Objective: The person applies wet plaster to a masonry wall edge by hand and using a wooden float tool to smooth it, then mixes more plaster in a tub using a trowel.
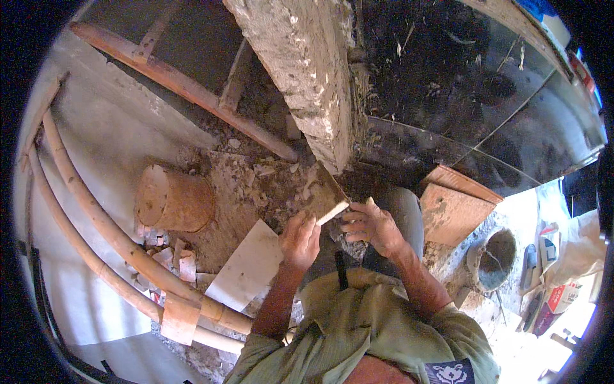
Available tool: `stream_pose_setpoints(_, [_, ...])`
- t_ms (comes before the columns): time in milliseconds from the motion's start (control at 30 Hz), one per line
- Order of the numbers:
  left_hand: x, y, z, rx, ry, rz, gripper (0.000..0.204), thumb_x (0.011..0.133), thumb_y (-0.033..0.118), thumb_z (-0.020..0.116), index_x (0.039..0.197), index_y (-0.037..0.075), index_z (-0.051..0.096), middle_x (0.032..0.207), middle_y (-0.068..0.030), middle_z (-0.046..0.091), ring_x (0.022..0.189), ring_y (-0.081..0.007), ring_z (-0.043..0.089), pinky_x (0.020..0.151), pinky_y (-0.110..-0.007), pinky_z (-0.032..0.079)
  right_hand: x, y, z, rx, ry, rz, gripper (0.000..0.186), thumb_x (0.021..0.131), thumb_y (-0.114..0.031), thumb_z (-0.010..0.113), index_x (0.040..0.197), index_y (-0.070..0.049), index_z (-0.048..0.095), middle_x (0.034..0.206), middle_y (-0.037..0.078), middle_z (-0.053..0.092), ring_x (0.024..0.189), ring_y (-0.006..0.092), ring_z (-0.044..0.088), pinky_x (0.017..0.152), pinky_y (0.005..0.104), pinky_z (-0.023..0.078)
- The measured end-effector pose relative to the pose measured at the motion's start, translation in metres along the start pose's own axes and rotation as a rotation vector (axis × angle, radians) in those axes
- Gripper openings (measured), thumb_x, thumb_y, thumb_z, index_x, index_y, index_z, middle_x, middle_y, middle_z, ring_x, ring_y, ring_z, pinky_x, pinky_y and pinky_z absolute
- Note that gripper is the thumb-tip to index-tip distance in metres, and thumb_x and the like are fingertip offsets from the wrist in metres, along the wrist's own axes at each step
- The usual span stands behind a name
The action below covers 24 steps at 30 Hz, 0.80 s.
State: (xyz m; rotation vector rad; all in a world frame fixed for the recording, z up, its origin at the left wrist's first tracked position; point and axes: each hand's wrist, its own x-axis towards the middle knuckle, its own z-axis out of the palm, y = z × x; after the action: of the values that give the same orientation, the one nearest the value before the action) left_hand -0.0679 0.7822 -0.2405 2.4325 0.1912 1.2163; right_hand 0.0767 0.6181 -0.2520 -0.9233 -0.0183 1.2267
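Note:
In front of my body I hold a piece of tile, its pale edge turned up toward me and its brownish face tilted away. My left hand is wrapped round its left end, fingers together. At the tile's right end my right hand has its fingers curled in, with thumb and fingertips at the corner. Close by my left forearm lies a large pale tile on the ground. Below my hands, part of the floor is hidden by my knees and shirt.
A rough plaster pillar rises just beyond my hands. To the left are a dirty bucket, bamboo poles and rubble; a wooden ladder lies behind. At right stand brown tiles, a mortar bucket and black wall tiles.

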Motion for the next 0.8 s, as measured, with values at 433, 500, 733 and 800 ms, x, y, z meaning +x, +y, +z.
stream_pose_setpoints(433, [-0.056,0.004,-0.023,-0.005,-0.228,0.022,0.031,0.081,0.002,0.064,0.112,0.004,0.061,0.116,-0.0194,0.061,0.091,-0.0366,0.065,0.077,-0.045,0.055,0.006,0.023,0.015,0.073,-0.238,0.013,0.05,0.093,-0.034,0.061,0.129,0.0,0.05,0.121,0.017,0.062,0.106,0.0318,0.064,0.088,0.0477,0.055])
stream_pose_setpoints(500, [-0.073,0.0,-0.029,0.074,-0.262,-0.054,0.027,0.083,0.005,0.064,0.11,0.003,0.062,0.114,-0.0195,0.062,0.092,-0.0367,0.064,0.08,-0.046,0.053,0.009,0.03,0.018,0.062,-0.195,0.033,0.048,0.094,-0.035,0.06,0.127,0.0,0.052,0.117,0.016,0.063,0.104,0.0314,0.064,0.086,0.0477,0.056])
stream_pose_setpoints(733, [-0.09,-0.032,-0.068,0.272,-0.051,-0.694,0.027,0.09,0.022,0.064,0.097,-0.004,0.065,0.096,-0.0225,0.065,0.093,-0.0392,0.062,0.082,-0.046,0.049,0.024,0.043,0.014,-0.097,-0.159,0.132,0.064,0.095,-0.046,0.057,0.136,0.001,0.044,0.115,0.019,0.062,0.103,0.0281,0.064,0.085,0.0416,0.055])
stream_pose_setpoints(800, [-0.119,-0.07,-0.09,0.295,-0.013,-0.814,0.028,0.09,0.023,0.065,0.096,-0.005,0.064,0.093,-0.0224,0.065,0.09,-0.038,0.062,0.08,-0.046,0.049,0.017,0.042,0.011,-0.236,-0.087,0.033,0.054,0.094,-0.048,0.058,0.116,0.001,0.06,0.111,0.017,0.065,0.091,0.0271,0.067,0.078,0.0412,0.058])
